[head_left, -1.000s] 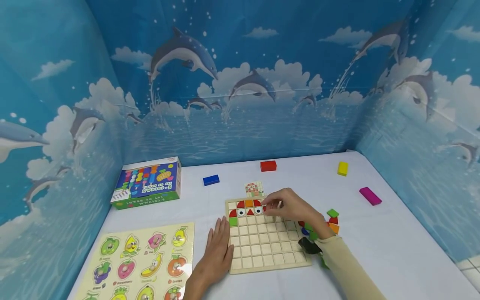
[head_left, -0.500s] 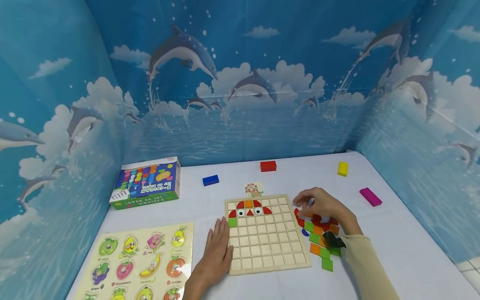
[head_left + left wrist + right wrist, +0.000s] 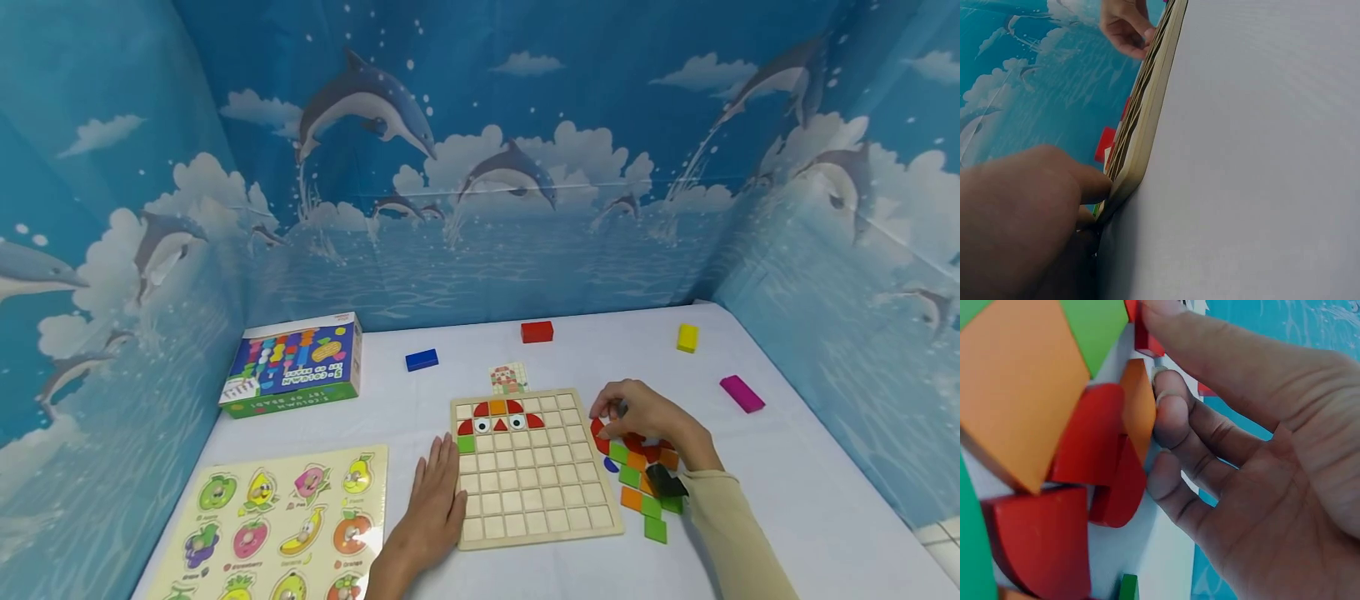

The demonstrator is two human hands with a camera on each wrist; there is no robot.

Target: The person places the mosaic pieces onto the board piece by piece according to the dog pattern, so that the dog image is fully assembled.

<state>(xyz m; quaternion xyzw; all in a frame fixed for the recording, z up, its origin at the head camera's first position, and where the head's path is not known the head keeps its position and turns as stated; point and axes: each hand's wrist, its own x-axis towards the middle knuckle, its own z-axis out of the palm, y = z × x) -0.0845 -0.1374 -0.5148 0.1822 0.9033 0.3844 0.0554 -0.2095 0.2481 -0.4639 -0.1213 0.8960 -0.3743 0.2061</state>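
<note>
My left hand [image 3: 431, 512] lies with extended fingers along the left edge of the wooden grid board [image 3: 543, 482]; in the left wrist view its thumb touches the board's corner. On the top rows sit red tiles, an orange tile [image 3: 498, 407], two eye tiles [image 3: 482, 425] and a green tile [image 3: 467, 443]. Right of the board, my right hand [image 3: 641, 412] bends over a pile of loose tiles. Its thumb and index finger pinch a red tile [image 3: 597, 435] at the pile's far-left side. Other curled fingers rest near an orange tile [image 3: 1140, 406] in the right wrist view.
A small pattern card [image 3: 509, 377] lies behind the board. Blue [image 3: 422, 360], red [image 3: 537, 332], yellow [image 3: 687, 337] and magenta [image 3: 742, 393] blocks are spread around. A bead-set box [image 3: 292, 367] and a fruit puzzle board [image 3: 281, 533] stand to the left.
My right hand has left a red tile at the right of the eye row and moved right to the loose pile, where its fingers close in. My left hand stays put.
</note>
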